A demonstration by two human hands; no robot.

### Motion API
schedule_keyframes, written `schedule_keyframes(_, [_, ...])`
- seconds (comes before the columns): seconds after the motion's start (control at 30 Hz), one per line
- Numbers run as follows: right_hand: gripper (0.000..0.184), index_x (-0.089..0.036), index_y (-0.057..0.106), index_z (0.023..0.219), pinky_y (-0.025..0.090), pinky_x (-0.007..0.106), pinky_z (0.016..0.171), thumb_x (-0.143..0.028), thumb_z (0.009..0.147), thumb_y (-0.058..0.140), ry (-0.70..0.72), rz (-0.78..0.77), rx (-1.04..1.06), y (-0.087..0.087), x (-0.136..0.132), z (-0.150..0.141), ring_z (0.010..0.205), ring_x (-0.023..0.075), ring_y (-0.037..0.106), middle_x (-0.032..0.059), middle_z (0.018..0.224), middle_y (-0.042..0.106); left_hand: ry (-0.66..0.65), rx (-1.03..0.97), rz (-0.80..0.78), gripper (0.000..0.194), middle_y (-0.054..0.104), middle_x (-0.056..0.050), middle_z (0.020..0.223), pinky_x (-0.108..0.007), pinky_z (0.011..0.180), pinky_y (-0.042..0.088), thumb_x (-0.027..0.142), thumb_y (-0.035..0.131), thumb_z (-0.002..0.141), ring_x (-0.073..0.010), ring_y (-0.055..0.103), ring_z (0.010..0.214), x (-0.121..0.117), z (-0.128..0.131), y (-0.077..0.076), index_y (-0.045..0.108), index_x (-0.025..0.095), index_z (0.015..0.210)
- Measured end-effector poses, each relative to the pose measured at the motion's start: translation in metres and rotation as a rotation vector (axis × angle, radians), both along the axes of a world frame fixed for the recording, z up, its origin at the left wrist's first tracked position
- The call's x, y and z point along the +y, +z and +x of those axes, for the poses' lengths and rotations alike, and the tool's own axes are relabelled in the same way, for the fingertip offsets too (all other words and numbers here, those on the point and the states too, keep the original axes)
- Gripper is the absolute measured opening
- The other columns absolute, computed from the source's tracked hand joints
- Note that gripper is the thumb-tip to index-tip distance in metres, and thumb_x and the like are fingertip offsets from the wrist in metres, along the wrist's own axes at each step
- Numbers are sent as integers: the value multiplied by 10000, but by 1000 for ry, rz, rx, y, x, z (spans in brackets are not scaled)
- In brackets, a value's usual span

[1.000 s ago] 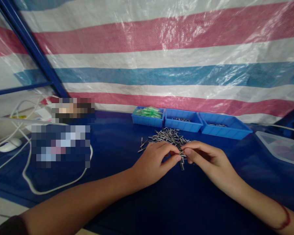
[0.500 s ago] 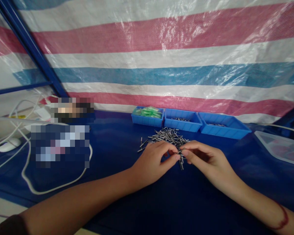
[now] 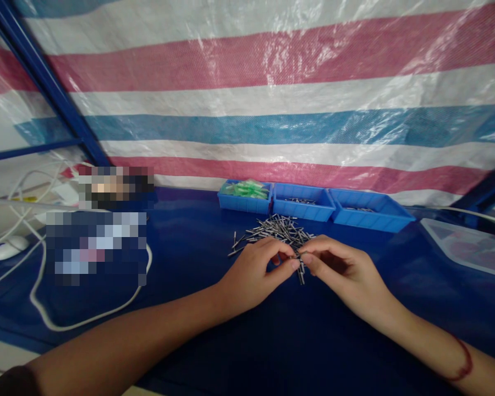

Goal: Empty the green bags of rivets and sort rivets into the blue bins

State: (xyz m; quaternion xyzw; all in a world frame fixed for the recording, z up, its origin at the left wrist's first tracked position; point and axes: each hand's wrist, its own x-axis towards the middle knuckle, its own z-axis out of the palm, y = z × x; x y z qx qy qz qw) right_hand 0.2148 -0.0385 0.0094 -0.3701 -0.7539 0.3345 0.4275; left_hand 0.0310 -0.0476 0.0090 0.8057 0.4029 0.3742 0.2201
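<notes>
My left hand (image 3: 251,275) is closed in a pinch, thumb against forefinger. Opposite it, almost fingertip to fingertip, my right hand (image 3: 350,275) pinches as well. Between the fingertips is a small thin metal piece (image 3: 297,256), mostly covered, so its exact kind cannot be told. Just behind and beneath the hands lies a loose heap of short metal pins (image 3: 278,226), silver and dark, on the dark blue tabletop (image 3: 181,231). A few pins stick out toward me below the fingertips.
Behind the heap stand three blue bins: one with green plastic packets (image 3: 247,188), a middle bin (image 3: 303,210) and a right bin (image 3: 369,220) with small metal parts. A translucent container (image 3: 464,247) sits at right. White cable (image 3: 45,313) and a mouse (image 3: 7,247) lie left.
The whole view has shifted slightly, moving the scene a little left. Both hands keep their pinch, with the fingertips a touch closer together and less of the metal piece showing.
</notes>
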Motion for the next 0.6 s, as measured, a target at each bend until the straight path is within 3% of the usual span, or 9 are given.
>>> schedule_keyframes(0.23, [110,-205,652,823,473,231,545,-308,809,615,-16,35,6,1,0,-1,600,114,583,6,709,609,12,-48,-20,70,608,11,773,-242,681,426,240,567,855,-120,558,723,0,0,0,585,183,818])
schedule_keyframes(0.6, [164,-201,645,849,461,245,531,-352,827,586,-34,33,-48,-4,4,1,590,121,559,13,718,609,90,-144,87,73,553,1,787,-252,678,422,204,609,815,-133,530,750,-1,-1,-1,541,184,797])
